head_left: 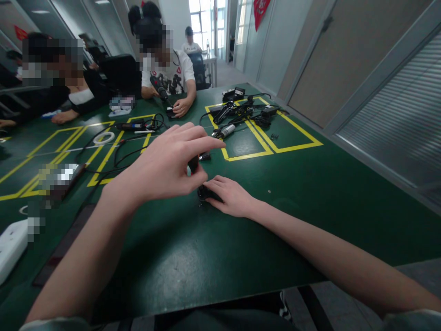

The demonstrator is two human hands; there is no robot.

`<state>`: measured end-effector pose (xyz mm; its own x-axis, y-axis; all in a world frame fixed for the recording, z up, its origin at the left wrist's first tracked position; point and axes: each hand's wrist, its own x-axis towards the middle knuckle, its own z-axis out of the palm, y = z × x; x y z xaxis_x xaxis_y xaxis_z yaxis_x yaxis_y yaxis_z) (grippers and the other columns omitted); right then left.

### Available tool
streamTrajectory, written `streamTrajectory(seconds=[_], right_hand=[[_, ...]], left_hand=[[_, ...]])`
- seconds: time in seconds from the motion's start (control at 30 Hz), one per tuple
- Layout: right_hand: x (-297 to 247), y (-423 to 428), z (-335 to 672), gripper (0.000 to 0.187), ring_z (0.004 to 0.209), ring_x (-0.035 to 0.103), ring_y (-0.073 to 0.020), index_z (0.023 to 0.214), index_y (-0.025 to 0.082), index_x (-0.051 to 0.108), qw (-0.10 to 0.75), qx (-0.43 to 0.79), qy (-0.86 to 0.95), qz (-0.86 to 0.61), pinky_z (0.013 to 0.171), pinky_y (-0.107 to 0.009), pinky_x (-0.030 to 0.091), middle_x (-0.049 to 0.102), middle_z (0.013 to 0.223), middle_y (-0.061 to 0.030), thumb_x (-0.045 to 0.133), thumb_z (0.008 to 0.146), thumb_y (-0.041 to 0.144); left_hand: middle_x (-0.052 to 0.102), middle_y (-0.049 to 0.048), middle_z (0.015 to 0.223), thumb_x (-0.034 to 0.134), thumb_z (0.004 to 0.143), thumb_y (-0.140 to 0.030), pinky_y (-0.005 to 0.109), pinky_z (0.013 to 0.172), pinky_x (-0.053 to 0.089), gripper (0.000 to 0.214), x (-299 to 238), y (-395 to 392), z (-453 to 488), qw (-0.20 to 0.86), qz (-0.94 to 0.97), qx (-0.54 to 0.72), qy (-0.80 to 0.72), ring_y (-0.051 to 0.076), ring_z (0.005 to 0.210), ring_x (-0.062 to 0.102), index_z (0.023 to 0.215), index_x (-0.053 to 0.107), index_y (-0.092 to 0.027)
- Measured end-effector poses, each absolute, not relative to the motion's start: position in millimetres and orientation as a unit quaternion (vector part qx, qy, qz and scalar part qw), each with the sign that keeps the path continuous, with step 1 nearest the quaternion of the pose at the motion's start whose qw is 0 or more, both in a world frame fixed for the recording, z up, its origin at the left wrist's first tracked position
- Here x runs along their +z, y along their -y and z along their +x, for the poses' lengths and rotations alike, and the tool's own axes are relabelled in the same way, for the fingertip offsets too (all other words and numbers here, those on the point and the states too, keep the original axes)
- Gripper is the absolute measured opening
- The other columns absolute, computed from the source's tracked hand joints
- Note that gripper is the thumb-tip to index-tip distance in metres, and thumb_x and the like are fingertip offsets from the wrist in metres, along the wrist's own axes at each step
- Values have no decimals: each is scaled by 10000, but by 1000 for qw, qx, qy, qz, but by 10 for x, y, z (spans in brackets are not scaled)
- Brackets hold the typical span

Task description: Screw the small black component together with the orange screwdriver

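My left hand (165,158) is raised over the table, with its index finger stretched out to the right. Its thumb and other fingers close around a dark object (193,163) with a pale teal patch; most of it is hidden, so its kind cannot be made out. Just below and to the right, my right hand (232,195) rests low on the green tabletop. Its fingers press on a small black part (208,194), which lies on the surface beneath the left hand's object. A short black piece (205,156) lies just behind my left hand.
Yellow tape (250,156) frames areas on the table. Black cables and devices (241,110) pile at the back right. To the left are a tape roll (104,138), a dark flat panel (65,243) and a white power strip (12,246). Across the table, a person (168,73) holds a power screwdriver (159,87).
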<state>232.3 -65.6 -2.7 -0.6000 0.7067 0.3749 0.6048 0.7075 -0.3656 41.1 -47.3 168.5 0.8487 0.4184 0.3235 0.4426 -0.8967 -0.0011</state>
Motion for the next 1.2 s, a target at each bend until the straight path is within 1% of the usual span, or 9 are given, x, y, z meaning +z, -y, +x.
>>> streamTrajectory(seconds=[0.17,0.27,0.4,0.6,0.7,0.8,1.0,1.1,1.2], right_hand=[[-24,660,2325,398,1095,646,-294,1362,127,595,251,103,889,-369,958,-503,572,740,1191,-166,618,986,252],[-13,666,2323,390,1092,643,-302,1343,96,603,251,100,889,-370,965,-509,570,741,1189,-174,618,984,247],[-4,670,2322,357,1081,647,-297,1323,126,617,258,107,887,-367,952,-506,574,745,1177,-158,617,983,237],[-9,665,2322,385,1092,646,-300,1337,114,612,258,103,886,-372,951,-503,572,739,1174,-170,631,973,240],[-6,664,2324,372,1102,641,-294,1329,141,614,259,107,886,-370,963,-500,568,738,1184,-155,631,973,249],[1,665,2328,342,1078,640,-291,1310,168,617,258,114,886,-368,947,-508,571,737,1192,-143,624,976,242],[-19,654,2337,375,1087,639,-298,1331,132,607,260,106,887,-367,951,-508,571,734,1182,-166,622,977,255],[-44,644,2342,379,1098,641,-290,1341,159,605,268,109,885,-364,959,-498,567,734,1184,-148,624,974,255],[-56,639,2344,345,1095,644,-285,1308,174,622,277,111,884,-359,955,-493,569,731,1186,-137,624,974,260]], left_hand=[[719,83,1058,540,902,-158,264,726,495,383,1704,464,430,10,-963,-157,220,173,860,666,1239,718,-203],[724,76,1025,548,903,-181,270,753,505,367,1710,431,447,22,-965,-152,211,180,873,672,1224,725,-198],[712,89,1055,561,881,-183,306,815,522,377,1720,404,456,31,-968,-151,199,212,955,670,1216,732,-192],[720,72,1024,503,918,-153,248,690,483,372,1686,418,491,52,-967,-152,196,159,818,672,1202,736,-209],[723,59,991,516,904,-170,265,732,504,366,1693,414,517,77,-965,-146,202,171,831,673,1196,732,-216],[720,77,994,566,852,-179,332,826,531,371,1735,411,506,71,-967,-141,199,224,928,670,1182,735,-197],[741,83,1067,529,921,-186,286,767,521,344,1762,468,462,-19,-968,-145,203,185,889,690,1191,742,-194],[759,52,912,529,972,-262,273,731,524,302,1772,479,468,-81,-960,-155,218,166,794,691,1166,749,-193],[732,31,765,498,1018,-384,263,668,534,336,1821,439,456,-200,-951,-104,212,162,717,678,1118,767,-209]])
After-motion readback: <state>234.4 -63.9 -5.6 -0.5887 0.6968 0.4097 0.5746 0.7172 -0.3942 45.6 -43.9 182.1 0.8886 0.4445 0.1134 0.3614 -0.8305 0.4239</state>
